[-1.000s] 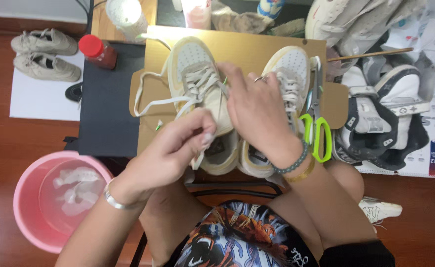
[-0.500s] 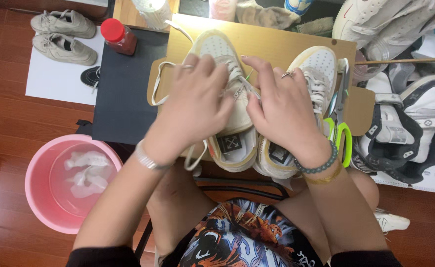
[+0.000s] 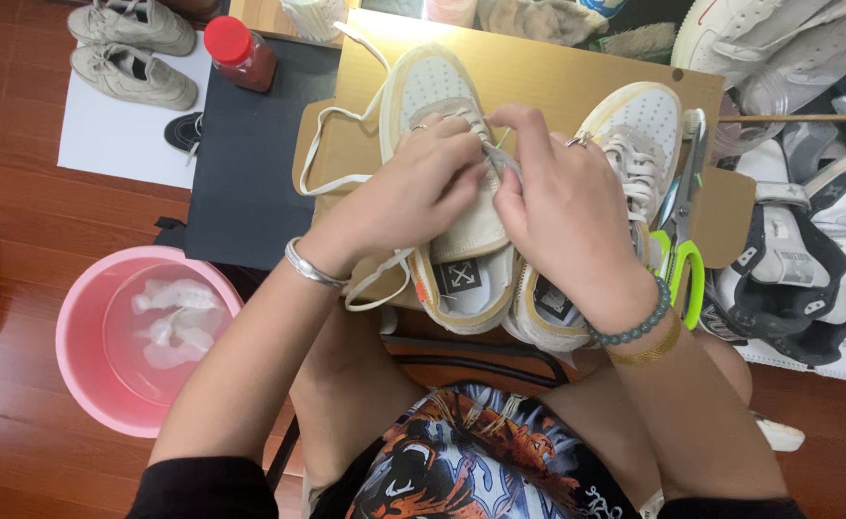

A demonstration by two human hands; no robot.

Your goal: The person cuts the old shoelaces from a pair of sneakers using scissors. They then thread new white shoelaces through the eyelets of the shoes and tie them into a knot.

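Two worn cream sneakers lie side by side on a sheet of brown cardboard over my lap. My left hand rests on the tongue of the left sneaker, its fingers pinching the lace near the eyelets. My right hand meets it from the right, thumb and forefinger closed on the same lace. A loose cream shoelace loops off to the left over the cardboard edge. The right sneaker lies partly under my right hand.
Green-handled scissors lie beside the right sneaker. A pink bucket of water with cloths stands on the floor at left. A red-capped bottle and a pair of beige shoes sit at top left; more sneakers are piled at right.
My left hand has moved up from near the heel of the left sneaker to its tongue, joining my right hand on the lace. The camera view has shifted slightly.
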